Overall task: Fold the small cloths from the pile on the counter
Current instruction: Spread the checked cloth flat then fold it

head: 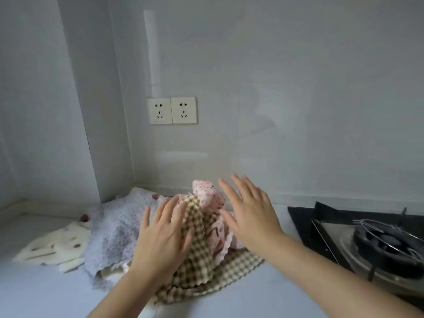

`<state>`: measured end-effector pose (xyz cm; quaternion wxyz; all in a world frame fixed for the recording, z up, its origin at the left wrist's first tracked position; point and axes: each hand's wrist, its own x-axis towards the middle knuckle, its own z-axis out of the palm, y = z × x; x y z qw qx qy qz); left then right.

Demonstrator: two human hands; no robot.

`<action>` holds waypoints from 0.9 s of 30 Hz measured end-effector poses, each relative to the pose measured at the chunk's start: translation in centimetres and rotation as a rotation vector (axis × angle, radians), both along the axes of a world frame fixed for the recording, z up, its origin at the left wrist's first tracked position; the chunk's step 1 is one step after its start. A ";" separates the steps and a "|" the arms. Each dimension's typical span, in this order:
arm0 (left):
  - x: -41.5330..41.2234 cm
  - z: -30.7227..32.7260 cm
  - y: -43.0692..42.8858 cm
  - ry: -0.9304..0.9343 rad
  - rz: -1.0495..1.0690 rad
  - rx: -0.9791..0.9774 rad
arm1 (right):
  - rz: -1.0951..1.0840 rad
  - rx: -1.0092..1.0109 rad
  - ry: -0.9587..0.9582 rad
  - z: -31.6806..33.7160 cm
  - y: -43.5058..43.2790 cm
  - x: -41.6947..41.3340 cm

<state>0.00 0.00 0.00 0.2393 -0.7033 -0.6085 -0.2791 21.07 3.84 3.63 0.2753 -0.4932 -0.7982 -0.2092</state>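
Left hand flat, fingers spread on checked cloth; right hand spread wide beside pink cloth. Fabric likely light, limp: pinch a scalloped edge

pale counter has a black gas stove on its right end, and left of the stove is a heap of small cloths, brown checked cloth nearest the stove, lilac dotted cloth further left, cream cloth furthest from it
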 end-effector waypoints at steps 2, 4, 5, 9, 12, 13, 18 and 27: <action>0.3 -1.0 -0.6 0.013 -0.046 -0.019 | 0.078 -0.226 0.045 -1.2 -1.8 -0.8; 0.3 -2.2 -1.5 -0.040 -0.058 -0.031 | 0.113 -0.373 0.142 -3.2 -3.4 -1.8; 0.4 -2.4 -2.0 -0.089 -0.074 -0.032 | 0.126 -0.440 0.235 -3.9 -4.1 -2.3; 1.4 -1.6 -4.8 -0.161 -0.289 0.099 | 0.210 -0.581 0.590 -4.7 -6.4 -3.0; 1.9 -1.3 -6.8 -0.223 -0.436 0.054 | 0.250 -0.615 0.741 -5.0 -8.5 -2.0; 1.9 -1.6 -7.2 -0.278 -0.440 0.017 | 0.237 -0.606 0.785 -5.2 -9.3 -1.4; 1.1 -4.6 -7.7 -0.134 -0.288 -0.321 | 0.009 -0.607 0.922 -6.4 -11.0 2.6; 1.9 -3.9 -9.0 -0.369 -0.530 -0.315 | -0.141 -0.625 0.720 -6.1 -11.7 3.7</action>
